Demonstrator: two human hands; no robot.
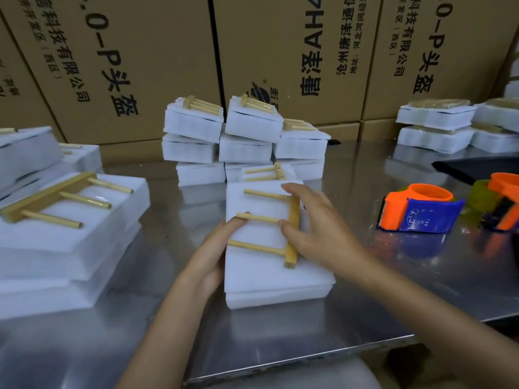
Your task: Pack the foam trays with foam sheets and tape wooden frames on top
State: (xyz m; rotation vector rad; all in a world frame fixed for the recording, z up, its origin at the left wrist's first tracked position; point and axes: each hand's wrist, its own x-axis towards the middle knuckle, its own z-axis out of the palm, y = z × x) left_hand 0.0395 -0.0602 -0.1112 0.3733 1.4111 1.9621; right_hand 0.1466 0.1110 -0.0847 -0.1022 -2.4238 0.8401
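Observation:
A white foam tray (269, 276) lies in the middle of the steel table, topped with a foam sheet. A wooden frame (292, 228) with three dowels pointing left lies on it. My right hand (311, 226) rests on the frame's bar, thumb and fingers around it. My left hand (216, 248) grips the tray's left edge, with a fingertip touching the middle dowel. Another frame (266, 171) lies on a foam tray just behind.
An orange and blue tape dispenser (415, 211) stands to the right, a second one (502, 200) beyond it. Foam trays with frames are stacked at the back centre (244, 136), left (64, 220) and back right (438, 127). Cardboard boxes (157, 66) wall the rear.

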